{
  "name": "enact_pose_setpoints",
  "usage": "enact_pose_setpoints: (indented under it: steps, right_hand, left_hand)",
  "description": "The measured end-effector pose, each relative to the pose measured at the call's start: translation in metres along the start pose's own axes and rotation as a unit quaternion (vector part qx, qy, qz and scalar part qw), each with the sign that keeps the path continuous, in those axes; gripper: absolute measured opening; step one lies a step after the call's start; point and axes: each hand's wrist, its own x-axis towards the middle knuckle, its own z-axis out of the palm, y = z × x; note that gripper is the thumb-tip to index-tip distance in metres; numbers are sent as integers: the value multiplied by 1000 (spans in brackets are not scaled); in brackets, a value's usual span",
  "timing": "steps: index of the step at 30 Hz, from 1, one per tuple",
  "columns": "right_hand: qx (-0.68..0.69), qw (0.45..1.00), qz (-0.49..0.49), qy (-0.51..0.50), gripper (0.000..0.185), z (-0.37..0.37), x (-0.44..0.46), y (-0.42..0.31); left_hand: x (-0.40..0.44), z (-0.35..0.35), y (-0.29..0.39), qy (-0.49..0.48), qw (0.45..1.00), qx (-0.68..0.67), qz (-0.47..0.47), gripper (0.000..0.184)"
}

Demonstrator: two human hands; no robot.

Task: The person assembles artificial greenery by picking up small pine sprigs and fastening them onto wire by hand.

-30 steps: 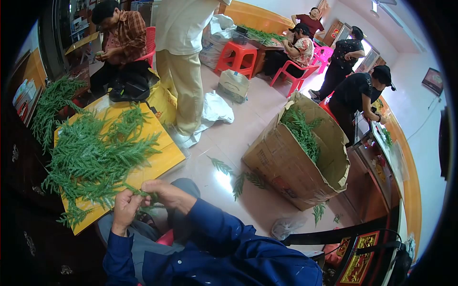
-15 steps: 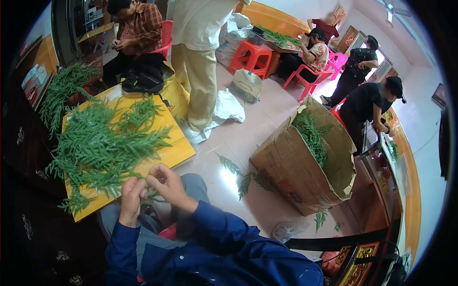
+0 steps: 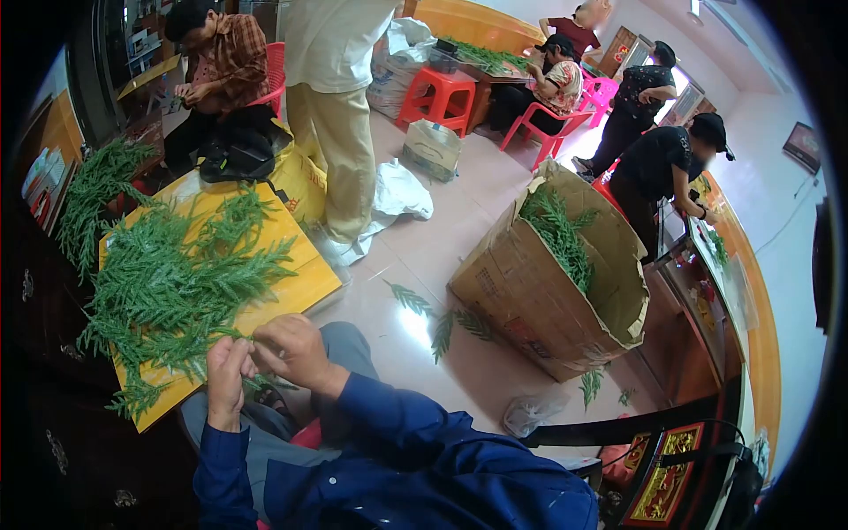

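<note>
Two hands, bare left hand (image 3: 228, 371) and bare right hand (image 3: 299, 351), pinch close together by the near edge of a yellow tabletop (image 3: 305, 287), whatever they grip too small to tell. Feathery green sprigs (image 3: 177, 278) heap over its left edge. This step looks like fine fingerwork, calling for a steady pinch. An open brown cardboard box (image 3: 530, 296) holds more green sprigs (image 3: 561, 243)

Two hands (image 3: 227, 371) (image 3: 293, 352), one yellow table (image 3: 307, 276), one large cardboard box (image 3: 530, 287), one red stool (image 3: 436, 95), six other people (image 3: 237, 64) (image 3: 337, 53) (image 3: 579, 37) (image 3: 563, 78) (image 3: 643, 90) (image 3: 655, 175)
</note>
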Motion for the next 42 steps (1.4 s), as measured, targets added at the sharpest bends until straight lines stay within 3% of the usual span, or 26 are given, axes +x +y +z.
enact_pose_setpoints:
  steps: [6,9,12,18,21,27,33,39,42]
  right_hand:
    - [50,996,57,-39,13,-7,4,-4]
    - [158,968,187,-47,11,-2,3,-4]
    - [218,942,246,-67,13,-1,3,-5]
    - [155,974,152,-57,12,5,-1,1]
    - [46,994,93,-36,12,6,-3,1]
    - [37,996,76,33,10,3,2,-2]
    - [26,996,89,5,8,5,-2,-1]
    - [151,967,195,-67,8,10,-7,4]
    - [145,964,191,-112,10,9,-7,7]
  left_hand:
    - [2,-2,-2,-7,1000,-7,-4,18]
    - [3,-2,-6,2,1000,2,-2,18]
    - [0,1,-4,-4,1000,-3,-13,18]
    - [2,-13,-11,-39,998,40,-19,19]
    - [3,-10,-17,-26,999,45,7,20]
    - [4,6,-12,13,998,37,52,22]
    - [4,-4,-13,-15,992,110,66,22]
    - [5,-14,-9,-41,995,94,17,19]
    - [4,-18,-4,-54,992,113,-4,17]
